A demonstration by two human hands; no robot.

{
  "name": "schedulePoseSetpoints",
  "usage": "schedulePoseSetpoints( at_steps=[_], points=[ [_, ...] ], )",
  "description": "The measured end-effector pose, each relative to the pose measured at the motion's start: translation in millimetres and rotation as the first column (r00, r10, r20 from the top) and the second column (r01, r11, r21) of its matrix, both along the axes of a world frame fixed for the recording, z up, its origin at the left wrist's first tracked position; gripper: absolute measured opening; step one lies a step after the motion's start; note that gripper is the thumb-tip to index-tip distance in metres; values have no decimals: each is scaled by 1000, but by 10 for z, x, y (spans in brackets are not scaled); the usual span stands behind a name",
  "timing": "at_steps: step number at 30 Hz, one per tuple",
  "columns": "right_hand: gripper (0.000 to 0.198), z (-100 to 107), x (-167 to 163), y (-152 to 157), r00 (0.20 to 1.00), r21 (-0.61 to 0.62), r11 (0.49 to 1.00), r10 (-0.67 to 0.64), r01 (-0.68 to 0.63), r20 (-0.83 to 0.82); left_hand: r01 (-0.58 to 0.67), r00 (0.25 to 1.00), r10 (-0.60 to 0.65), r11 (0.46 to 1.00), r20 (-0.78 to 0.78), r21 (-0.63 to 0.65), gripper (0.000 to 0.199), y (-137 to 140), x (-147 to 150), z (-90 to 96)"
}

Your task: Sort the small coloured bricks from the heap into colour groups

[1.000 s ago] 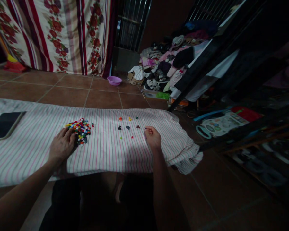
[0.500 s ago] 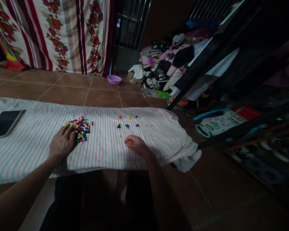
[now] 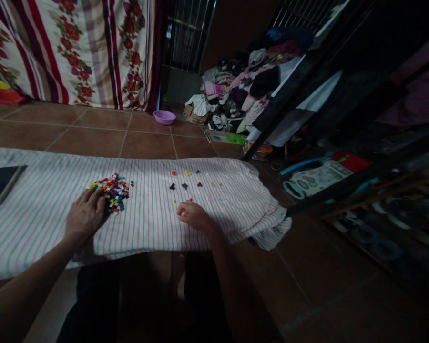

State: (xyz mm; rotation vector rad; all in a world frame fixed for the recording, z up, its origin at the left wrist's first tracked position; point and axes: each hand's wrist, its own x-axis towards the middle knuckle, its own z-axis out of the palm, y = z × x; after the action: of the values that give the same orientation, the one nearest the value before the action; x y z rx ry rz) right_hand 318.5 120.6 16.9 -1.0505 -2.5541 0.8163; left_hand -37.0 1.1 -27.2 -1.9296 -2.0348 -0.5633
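Observation:
A heap of small multicoloured plastic pieces (image 3: 116, 190) lies on a striped cloth (image 3: 150, 224). My left hand (image 3: 86, 212) rests palm down at its near left edge, fingers stretched out and touching the pieces. To the right, my right hand (image 3: 193, 215) is closed in a pinch low over the cloth, with a tiny bluish piece (image 3: 180, 214) showing at the fingertips. Beyond it, small groups sorted by colour sit in rows: orange (image 3: 173, 173), yellow (image 3: 188, 174), black (image 3: 172, 186), dark grey (image 3: 185, 186) and others. A red piece (image 3: 191, 199) is just past my right knuckles.
A phone or tablet (image 3: 2, 183) lies on the cloth at the left. On the tiled floor beyond stands a purple basin (image 3: 164, 117), beside a pile of clothes and shoes (image 3: 236, 90). A dark slanting frame (image 3: 300, 71) rises at the right.
The view has shifted slightly, moving everything left. My right hand has moved a little left over the cloth, and the red piece beyond it now shows. My left hand stays at the heap.

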Motion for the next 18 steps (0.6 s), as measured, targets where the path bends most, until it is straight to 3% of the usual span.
schedulePoseSetpoints(
  at_steps=[5,13,18],
  points=[
    [14,13,16,-20,1000,-40,999,-31,31,4,17,998,-17,1000,-53,6,33,-1,5,-1],
    [13,-22,-19,-19,997,5,999,-53,53,49,28,998,-26,999,-64,23,38,17,-16,-24],
    [18,62,-29,14,997,-63,998,-9,14,77,26,997,-24,999,-69,34,36,12,-34,-30]
  ],
)
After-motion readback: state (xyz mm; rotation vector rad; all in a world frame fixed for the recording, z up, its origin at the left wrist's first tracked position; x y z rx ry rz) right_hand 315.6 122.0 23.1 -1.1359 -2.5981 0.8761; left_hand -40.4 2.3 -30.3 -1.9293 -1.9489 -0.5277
